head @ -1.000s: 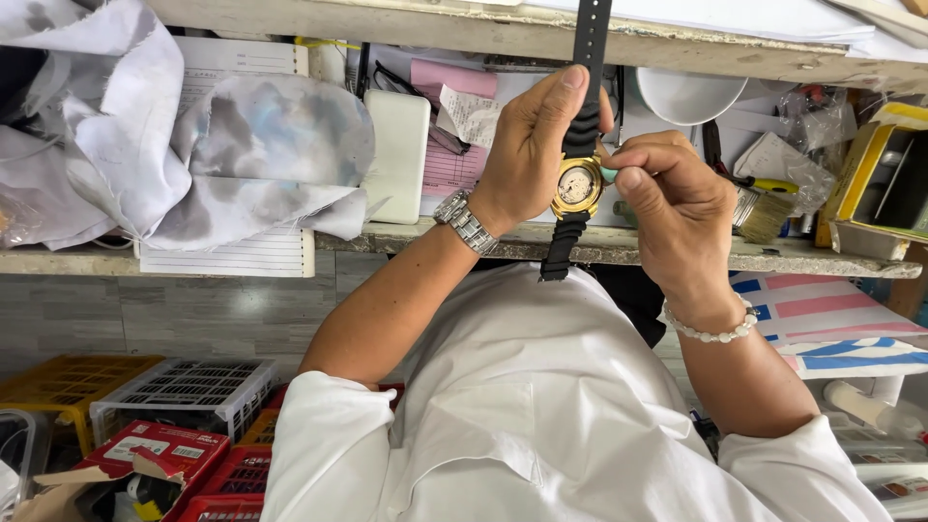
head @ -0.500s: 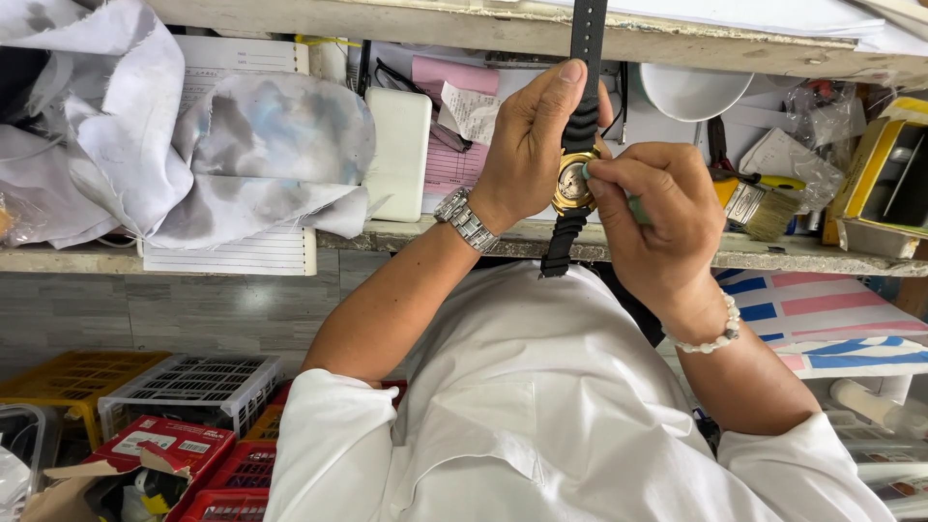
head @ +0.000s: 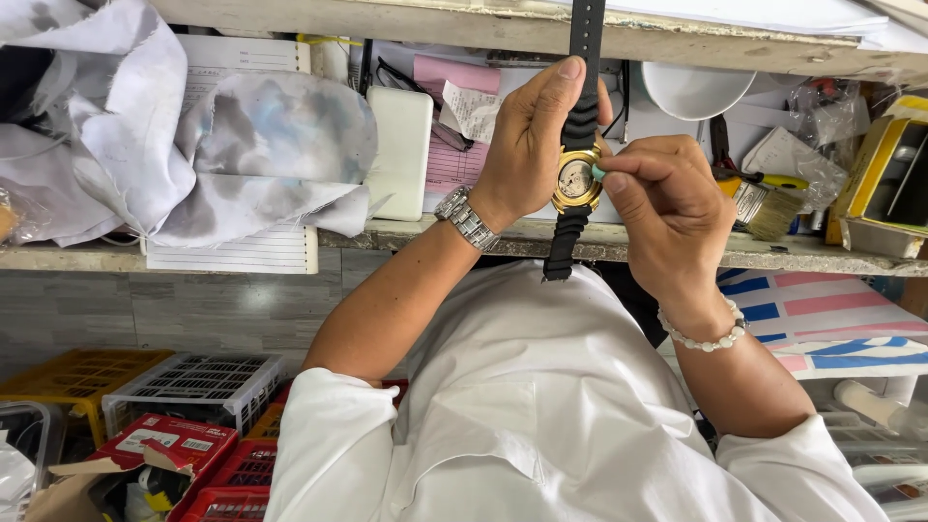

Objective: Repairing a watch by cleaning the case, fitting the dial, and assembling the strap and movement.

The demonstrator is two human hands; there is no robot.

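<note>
Two hands raised in front of a cluttered wooden shelf (head: 657, 246), both on one gold-cased wristwatch with a black rubber strap (head: 577, 181). Watch held upright, open case back toward the camera, movement showing; strap runs up past the top shelf board and hangs down below the front edge of the lower shelf.

Left hand (head: 530, 145): grip closed around the watch, fingers behind the case, thumb up along the strap. Silver metal bracelet watch (head: 466, 218) on that wrist.

Right hand (head: 667, 208): thumb and forefinger pinched tight on a small pale green piece (head: 598, 171) touching the right rim of the case. White bead bracelet (head: 704, 333) on that wrist.

On the shelf: crumpled grey-white cloth (head: 184, 145) toward the left end, white rectangular box (head: 398, 153) just left of the hands, pink paper (head: 454, 164) behind them, white bowl (head: 696, 89) and a bristle brush (head: 764, 211) to the right. Below left: yellow crate (head: 68, 379), white crate (head: 193, 387), red cardboard box (head: 169, 447).
</note>
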